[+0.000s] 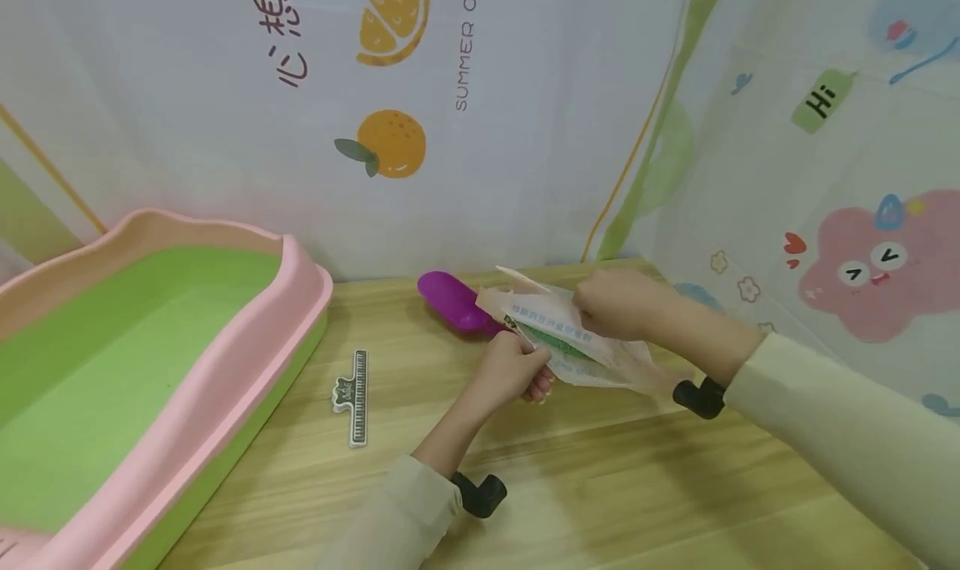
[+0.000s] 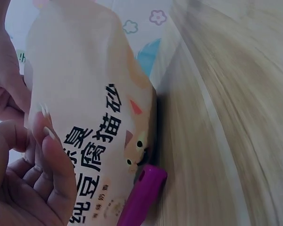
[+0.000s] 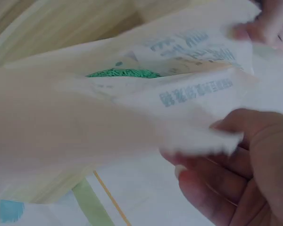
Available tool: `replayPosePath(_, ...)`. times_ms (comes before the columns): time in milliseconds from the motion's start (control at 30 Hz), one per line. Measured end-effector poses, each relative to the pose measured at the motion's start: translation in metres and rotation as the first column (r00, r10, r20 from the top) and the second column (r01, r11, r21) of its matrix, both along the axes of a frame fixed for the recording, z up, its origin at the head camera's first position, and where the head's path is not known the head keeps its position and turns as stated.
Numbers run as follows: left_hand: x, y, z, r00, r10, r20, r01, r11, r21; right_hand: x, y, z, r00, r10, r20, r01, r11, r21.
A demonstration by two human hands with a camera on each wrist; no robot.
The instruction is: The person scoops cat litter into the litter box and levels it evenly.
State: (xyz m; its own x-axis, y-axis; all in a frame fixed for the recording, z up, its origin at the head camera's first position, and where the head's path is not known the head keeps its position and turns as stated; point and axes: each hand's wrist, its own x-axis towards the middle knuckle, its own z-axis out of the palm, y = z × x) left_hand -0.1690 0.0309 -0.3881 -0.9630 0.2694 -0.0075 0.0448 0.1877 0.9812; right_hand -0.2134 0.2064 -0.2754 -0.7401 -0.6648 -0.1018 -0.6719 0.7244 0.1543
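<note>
A pale paper-like bag of cat litter [image 1: 577,324] stands on the table with its top torn open. Green pellets [image 3: 125,73] show through the slit in the right wrist view. My left hand [image 1: 517,366] pinches the near edge of the opening. On the far edge, my right hand [image 1: 615,303] pinches the bag between thumb and fingers, also seen close up in the right wrist view. A purple scoop [image 1: 450,299] lies just behind and left of the bag, its handle [image 2: 146,188] beside the printed side in the left wrist view.
To the left stands a large litter box with a pink rim [image 1: 247,328] and green floor [image 1: 172,353]. A flat black-and-white clip [image 1: 358,399] lies on the wooden table [image 1: 420,353] between box and bag. Printed cloth [image 1: 510,187] hangs behind and at the right.
</note>
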Motion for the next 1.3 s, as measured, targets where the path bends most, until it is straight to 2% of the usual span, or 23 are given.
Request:
replayPosePath(200,-0.003,0.003,0.005,1.000,0.009,0.002,-0.009,1.000,-0.002,0.008,-0.004,-0.005,0.996,-0.065,0.061,0.064,0.998,0.009)
replayPosePath(333,-0.002,0.003,0.004,1.000,0.014,0.005,-0.014,1.000,-0.011,0.014,-0.005,-0.011,0.993,-0.101,0.053,0.097,0.994,0.057)
replayPosePath(500,0.002,0.001,0.000,1.000,0.025,0.017,-0.025,0.999,-0.026,0.014,-0.008,-0.012,0.996,-0.086,0.030,0.084,0.994,0.071)
replayPosePath(800,0.010,-0.003,-0.001,0.998,0.039,0.042,-0.038,0.999,-0.033,0.009,-0.005,0.011,0.992,-0.128,-0.010,0.128,0.991,0.044)
replayPosePath(967,0.012,-0.004,-0.003,0.998,0.030,0.061,-0.028,0.999,-0.041,0.003,-0.004,0.023,0.991,-0.127,-0.029,0.128,0.992,0.010)
replayPosePath(1300,0.014,-0.005,-0.007,0.998,-0.006,0.063,0.011,0.997,-0.082,-0.003,-0.006,0.047,0.984,-0.166,-0.070,0.169,0.985,0.040)
